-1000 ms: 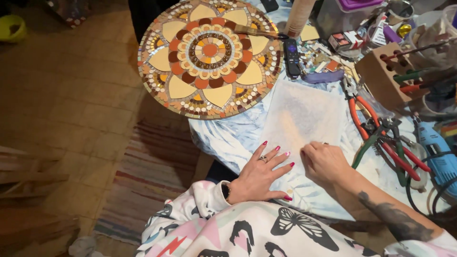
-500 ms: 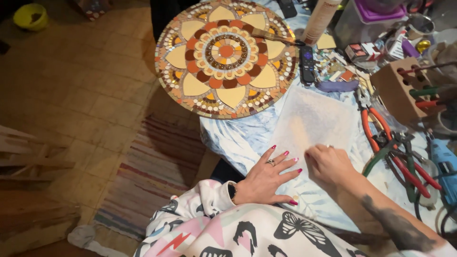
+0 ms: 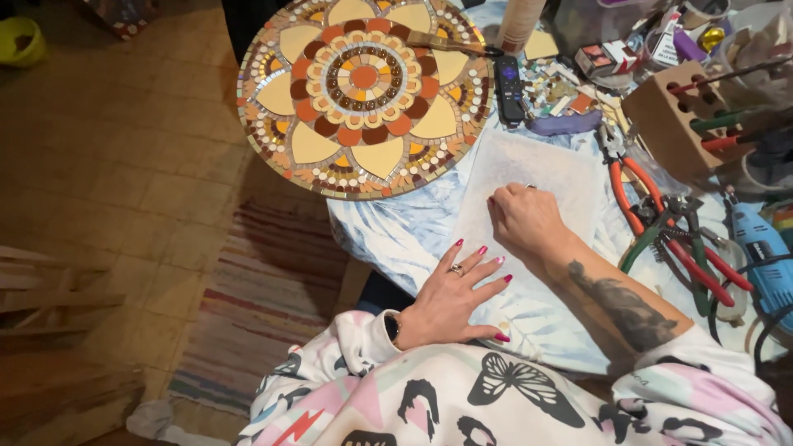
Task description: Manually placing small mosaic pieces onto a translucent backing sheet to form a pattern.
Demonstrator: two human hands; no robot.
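Observation:
A pale sheet of paper or mesh [image 3: 537, 169] lies on a white and blue cloth on the table. My left hand [image 3: 454, 293] rests flat on the sheet's near edge, fingers spread, nails red, a ring on one finger. My right hand [image 3: 524, 219] is curled into a loose fist on the middle of the sheet; whether it holds anything small is hidden. A round mosaic panel [image 3: 363, 91] with a flower pattern in yellow, orange and brown lies beyond the sheet to the left, overhanging the table edge.
Red-handled and green-handled pliers [image 3: 669, 223] lie right of the sheet, with a blue power tool [image 3: 764, 252] beyond. A black remote [image 3: 509, 87], loose tiles, a wooden tool block [image 3: 673, 124] and a cardboard tube [image 3: 520, 25] crowd the back. A striped rug [image 3: 256, 289] covers the floor below.
My right hand has slid farther up the sheet, away from me. My left hand has stayed flat at the near edge. The camera view has shifted slightly.

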